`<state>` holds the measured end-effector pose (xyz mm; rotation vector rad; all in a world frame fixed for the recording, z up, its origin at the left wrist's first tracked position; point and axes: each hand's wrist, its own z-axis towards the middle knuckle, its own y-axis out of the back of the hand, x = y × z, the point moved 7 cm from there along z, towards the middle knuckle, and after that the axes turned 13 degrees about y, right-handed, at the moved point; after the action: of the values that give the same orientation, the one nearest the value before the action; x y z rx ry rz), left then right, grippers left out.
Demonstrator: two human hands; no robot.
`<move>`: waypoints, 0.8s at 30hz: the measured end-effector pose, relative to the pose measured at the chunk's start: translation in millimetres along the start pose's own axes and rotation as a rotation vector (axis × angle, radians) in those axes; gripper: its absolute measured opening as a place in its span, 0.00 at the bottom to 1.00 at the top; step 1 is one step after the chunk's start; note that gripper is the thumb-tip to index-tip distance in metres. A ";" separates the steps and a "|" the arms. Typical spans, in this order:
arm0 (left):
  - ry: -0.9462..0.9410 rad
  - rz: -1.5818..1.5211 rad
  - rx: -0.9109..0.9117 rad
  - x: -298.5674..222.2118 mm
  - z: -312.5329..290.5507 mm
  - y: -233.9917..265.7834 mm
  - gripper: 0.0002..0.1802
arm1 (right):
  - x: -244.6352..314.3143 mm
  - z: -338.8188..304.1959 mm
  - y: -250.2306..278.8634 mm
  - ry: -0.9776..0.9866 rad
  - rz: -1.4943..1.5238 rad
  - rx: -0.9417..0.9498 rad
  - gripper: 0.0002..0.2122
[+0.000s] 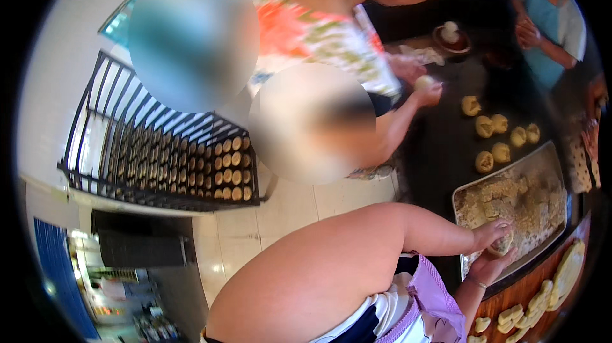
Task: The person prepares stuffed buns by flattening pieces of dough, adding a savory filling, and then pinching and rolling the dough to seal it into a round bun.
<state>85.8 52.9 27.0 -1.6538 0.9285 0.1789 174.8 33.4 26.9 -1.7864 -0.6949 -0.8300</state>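
Both my hands meet over a metal tray (pixel 456 199) of crumbly brown filling (pixel 526 206). My left hand (pixel 491 234) curls its fingers around a small piece of dough (pixel 505 243). From below, my right hand (pixel 488 268) cups the same piece, and some filling seems to show in it. On the dark table past the tray sit several round filled dough balls (pixel 484 127). Beside the tray, pale dough pieces and a long strip of dough (pixel 567 273) lie on a wooden board (pixel 491 308).
A co-worker in a flowered top (pixel 319 37) handles a dough ball (pixel 424 81) at the same table. Near them stands a small brown bowl (pixel 451 38). Another person (pixel 548 30) is across the table. A black rack (pixel 159 183) holds trays of round pastries.
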 end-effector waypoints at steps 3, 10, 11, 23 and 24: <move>0.015 -0.006 -0.008 7.8 -8.4 15.6 0.20 | -7.4 -14.2 -1.4 -0.043 0.014 0.029 0.27; -0.202 0.329 -0.439 1.6 -41.2 23.3 0.11 | -39.7 -16.4 5.2 -0.156 -0.061 0.044 0.21; -0.297 0.370 -0.509 1.9 -41.0 27.5 0.10 | -42.8 -15.3 2.0 -0.162 -0.065 0.034 0.21; -0.182 0.143 -0.295 11.1 -1.0 40.9 0.30 | -29.4 1.7 -6.1 -0.169 -0.061 0.117 0.26; -0.120 0.093 -0.248 13.0 -7.5 36.8 0.30 | -20.4 7.9 11.7 0.028 -0.338 0.150 0.25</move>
<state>67.9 39.7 -5.9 -1.8059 0.9202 0.4676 173.4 35.3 2.2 -1.5420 -1.0308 -0.9961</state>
